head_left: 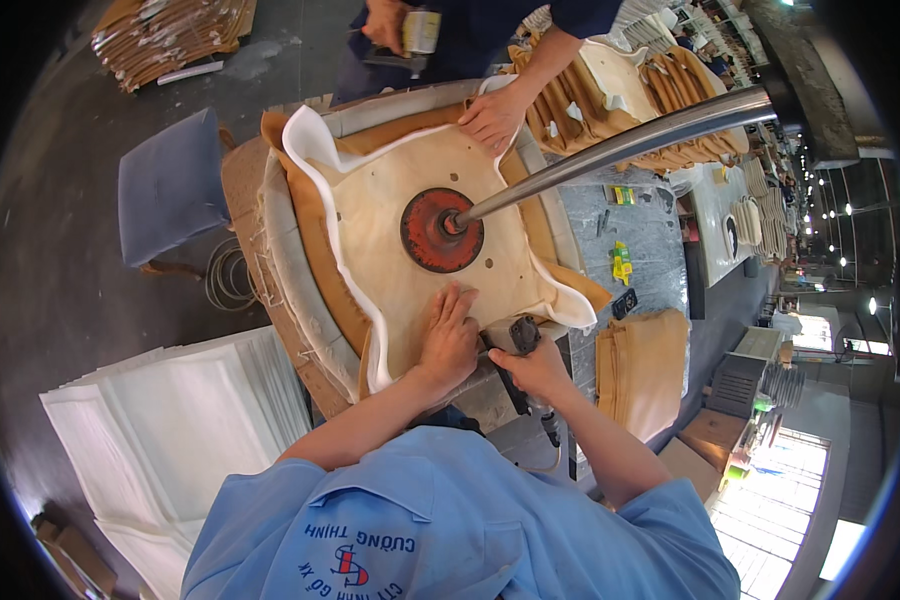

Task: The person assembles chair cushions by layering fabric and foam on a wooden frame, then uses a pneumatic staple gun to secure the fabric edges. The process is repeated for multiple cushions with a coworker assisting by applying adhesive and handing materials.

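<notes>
A pale plywood seat board lies face down over tan upholstery material and white padding. A round red press disc on a metal shaft bears on its middle. My left hand is open, its fingers stretched flat on the board near its front edge. In my right hand is a pneumatic staple gun, with its nose at the board's front right edge. My right fingers are wrapped round its handle.
Across from me, a co-worker's hand rests on the board's far edge; the other holds a staple gun. A blue padded seat and white foam sheets stand left. Folded tan pieces lie right, below yellow-green packets.
</notes>
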`<state>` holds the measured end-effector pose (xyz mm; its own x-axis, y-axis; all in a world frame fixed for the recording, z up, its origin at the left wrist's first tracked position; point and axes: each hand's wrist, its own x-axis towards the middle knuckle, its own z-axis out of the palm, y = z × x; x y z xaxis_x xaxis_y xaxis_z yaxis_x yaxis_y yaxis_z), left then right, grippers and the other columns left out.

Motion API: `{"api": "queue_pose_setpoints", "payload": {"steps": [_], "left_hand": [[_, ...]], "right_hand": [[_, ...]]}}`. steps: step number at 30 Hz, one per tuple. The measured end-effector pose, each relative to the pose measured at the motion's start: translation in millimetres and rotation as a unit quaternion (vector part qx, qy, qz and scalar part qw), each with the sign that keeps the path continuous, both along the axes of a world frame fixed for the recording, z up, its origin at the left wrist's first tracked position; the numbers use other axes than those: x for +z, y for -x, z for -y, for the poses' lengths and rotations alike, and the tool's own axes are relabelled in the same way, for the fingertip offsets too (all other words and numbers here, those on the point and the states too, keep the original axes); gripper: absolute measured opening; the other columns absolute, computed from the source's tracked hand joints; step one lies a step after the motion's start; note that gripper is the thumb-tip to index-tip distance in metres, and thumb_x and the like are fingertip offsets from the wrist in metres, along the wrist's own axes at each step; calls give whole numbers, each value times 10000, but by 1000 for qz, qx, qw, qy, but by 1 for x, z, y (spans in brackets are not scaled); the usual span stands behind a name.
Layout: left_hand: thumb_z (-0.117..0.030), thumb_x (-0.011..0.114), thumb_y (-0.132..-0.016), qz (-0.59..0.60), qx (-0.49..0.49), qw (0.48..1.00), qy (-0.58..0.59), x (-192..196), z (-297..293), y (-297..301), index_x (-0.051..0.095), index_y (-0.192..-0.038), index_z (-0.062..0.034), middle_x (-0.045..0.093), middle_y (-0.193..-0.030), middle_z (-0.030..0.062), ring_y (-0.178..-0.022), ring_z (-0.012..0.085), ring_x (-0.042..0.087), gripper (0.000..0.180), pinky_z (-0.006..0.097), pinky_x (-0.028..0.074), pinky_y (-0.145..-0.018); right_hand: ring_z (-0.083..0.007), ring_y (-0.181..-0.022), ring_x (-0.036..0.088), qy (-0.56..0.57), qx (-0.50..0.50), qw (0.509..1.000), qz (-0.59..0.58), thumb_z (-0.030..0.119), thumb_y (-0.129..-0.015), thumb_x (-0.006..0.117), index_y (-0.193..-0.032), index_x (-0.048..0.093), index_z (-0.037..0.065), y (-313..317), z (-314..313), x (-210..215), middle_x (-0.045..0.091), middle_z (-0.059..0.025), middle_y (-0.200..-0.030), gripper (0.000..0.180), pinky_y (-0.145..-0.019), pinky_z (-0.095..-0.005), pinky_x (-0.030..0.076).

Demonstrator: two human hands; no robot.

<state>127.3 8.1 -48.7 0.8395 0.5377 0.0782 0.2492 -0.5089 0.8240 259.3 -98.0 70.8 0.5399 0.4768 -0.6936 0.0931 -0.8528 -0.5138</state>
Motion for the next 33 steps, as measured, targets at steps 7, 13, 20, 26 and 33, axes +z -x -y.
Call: {"api": "queue_pose_setpoints", "payload": {"steps": [7, 13, 20, 26, 33], "left_hand": [[-27, 707, -860, 12, 24, 1000, -11, -6, 2, -3, 747, -982, 66, 445, -1627, 236, -1649, 464, 276, 158, 596, 189, -1362], [-80, 741, -888, -45, 2, 999, -15, 3, -2, 7, 642, -1304, 62, 394, -1683, 201, -1664, 437, 251, 450, 563, 188, -1372], [-169, 782, -906, -78, 25, 997, -16, 15, -5, 10, 556, -1480, -7, 368, -1726, 169, -1680, 388, 233, 639, 528, 194, -1377], [-100, 812, -867, -54, 28, 998, -5, 13, -6, 13, 566, -1436, -23, 407, -1710, 164, -1665, 403, 270, 624, 541, 215, -1359], [2, 723, -873, -24, 26, 999, -30, -1, -8, 15, 575, -1419, -6, 430, -1685, 214, -1653, 438, 278, 565, 550, 219, -1341]], "right_hand": [[-118, -511, 592, 0, -5, 1000, -19, 235, -941, 883, -976, 739, 13, 4, -1, 9, 655, -9, -677, 266, -476, -318, 464], [-116, -521, 597, 25, 9, 1000, -16, 227, -945, 879, -1042, 754, 10, 3, -2, -1, 674, -17, -717, 269, -475, -313, 467], [-118, -553, 638, -10, 9, 999, -30, 283, -935, 882, -1001, 777, -2, 2, -1, 7, 692, -29, -698, 312, -511, -319, 507], [-119, -546, 622, 15, 12, 998, -65, 261, -939, 884, -1013, 767, 3, 3, -8, 5, 683, -18, -712, 293, -505, -316, 500], [-114, -528, 596, -31, -32, 996, -77, 248, -941, 883, -989, 742, 11, 14, 3, 7, 655, -12, -692, 281, -485, -316, 477]]}}
